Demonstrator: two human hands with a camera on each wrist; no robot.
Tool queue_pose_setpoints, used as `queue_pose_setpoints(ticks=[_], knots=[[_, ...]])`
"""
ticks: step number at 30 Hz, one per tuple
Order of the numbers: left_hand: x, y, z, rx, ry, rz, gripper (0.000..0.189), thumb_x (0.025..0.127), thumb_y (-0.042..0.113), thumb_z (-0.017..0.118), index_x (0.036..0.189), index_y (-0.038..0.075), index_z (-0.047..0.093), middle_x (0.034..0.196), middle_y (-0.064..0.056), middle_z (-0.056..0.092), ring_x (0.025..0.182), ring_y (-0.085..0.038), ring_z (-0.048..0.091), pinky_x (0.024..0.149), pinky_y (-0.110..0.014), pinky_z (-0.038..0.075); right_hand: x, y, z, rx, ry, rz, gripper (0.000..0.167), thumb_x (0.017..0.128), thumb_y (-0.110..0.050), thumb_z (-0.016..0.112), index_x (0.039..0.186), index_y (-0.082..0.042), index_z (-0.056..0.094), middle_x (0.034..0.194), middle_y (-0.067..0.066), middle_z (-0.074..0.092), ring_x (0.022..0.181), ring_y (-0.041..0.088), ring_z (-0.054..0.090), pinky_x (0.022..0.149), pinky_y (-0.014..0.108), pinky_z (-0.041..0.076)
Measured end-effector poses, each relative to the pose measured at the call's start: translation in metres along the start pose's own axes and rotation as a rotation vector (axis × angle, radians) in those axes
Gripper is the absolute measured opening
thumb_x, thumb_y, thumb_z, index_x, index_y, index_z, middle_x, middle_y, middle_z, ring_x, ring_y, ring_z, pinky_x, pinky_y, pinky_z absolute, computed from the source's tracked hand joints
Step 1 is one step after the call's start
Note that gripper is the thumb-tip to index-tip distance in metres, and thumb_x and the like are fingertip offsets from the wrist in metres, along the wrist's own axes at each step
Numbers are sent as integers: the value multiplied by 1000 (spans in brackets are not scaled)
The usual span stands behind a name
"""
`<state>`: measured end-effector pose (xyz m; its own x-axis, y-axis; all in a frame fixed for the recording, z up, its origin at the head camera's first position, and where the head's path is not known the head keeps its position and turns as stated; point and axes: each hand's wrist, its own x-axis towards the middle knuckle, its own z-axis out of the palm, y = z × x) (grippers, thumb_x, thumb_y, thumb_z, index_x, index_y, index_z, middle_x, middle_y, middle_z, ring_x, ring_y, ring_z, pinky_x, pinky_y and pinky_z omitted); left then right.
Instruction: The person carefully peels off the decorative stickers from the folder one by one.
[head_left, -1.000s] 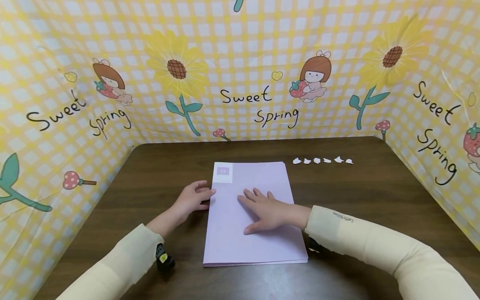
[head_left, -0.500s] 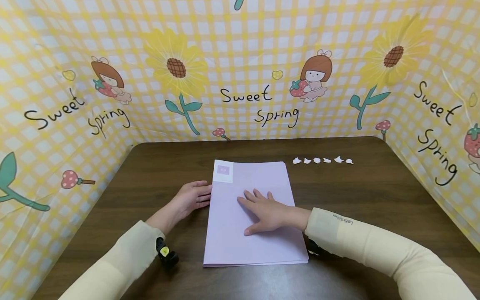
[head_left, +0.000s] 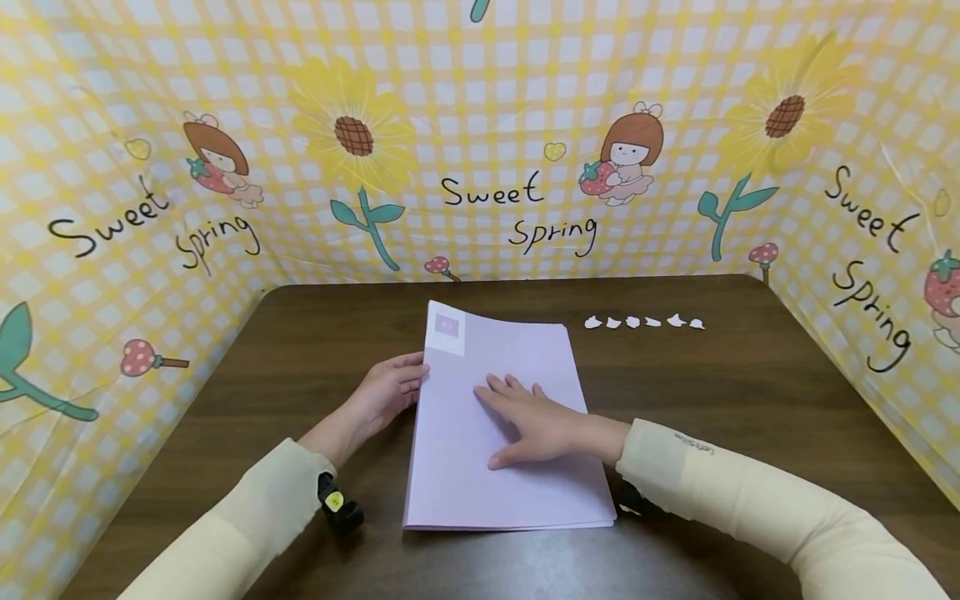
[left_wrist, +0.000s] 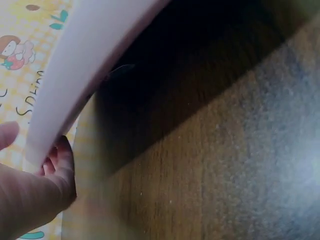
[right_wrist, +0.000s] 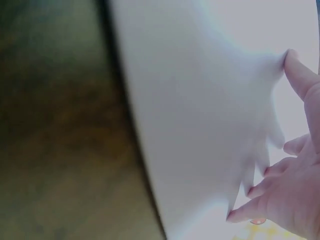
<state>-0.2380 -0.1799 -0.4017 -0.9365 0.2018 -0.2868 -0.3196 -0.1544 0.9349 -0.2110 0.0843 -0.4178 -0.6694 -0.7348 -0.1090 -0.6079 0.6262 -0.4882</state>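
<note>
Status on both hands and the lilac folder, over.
Left hand at lilac folder's left edge, upper left corner raised. Right hand spread on its front. Six white scraps far right, clear of it.

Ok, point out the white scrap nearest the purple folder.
It's the leftmost white scrap, at the left end of the row, just right of the far right corner of the purple folder. The other five scraps lie farther right.

Passable over the table [head_left: 525,567] in front of the lilac folder [head_left: 457,492]; blocked at its left edge by the left hand [head_left: 382,396], on top by the right hand [head_left: 536,427], beyond its far-right corner by white scraps [head_left: 633,322].
</note>
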Motion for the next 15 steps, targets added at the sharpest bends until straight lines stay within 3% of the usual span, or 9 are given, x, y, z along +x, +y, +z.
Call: queue_pose_setpoints(ticks=[9,15], knots=[[-13,12,5,-139,-200,34,59,102,12,42,155,7,16,111,-5,62,96,-18,61,82,-34,50,-5,-4,-11,114,83,-9,101,82,-57,70,157,-18,16,162,10,5,146,33,3,111,62,10],[-21,20,13,-247,-303,74,54,106,28,30,157,18,13,124,-8,55,107,-22,57,89,-36,49,-7,-6,-19,191,185,-71,93,87,-52,67,156,-12,19,161,12,10,146,30,6,116,45,12]])
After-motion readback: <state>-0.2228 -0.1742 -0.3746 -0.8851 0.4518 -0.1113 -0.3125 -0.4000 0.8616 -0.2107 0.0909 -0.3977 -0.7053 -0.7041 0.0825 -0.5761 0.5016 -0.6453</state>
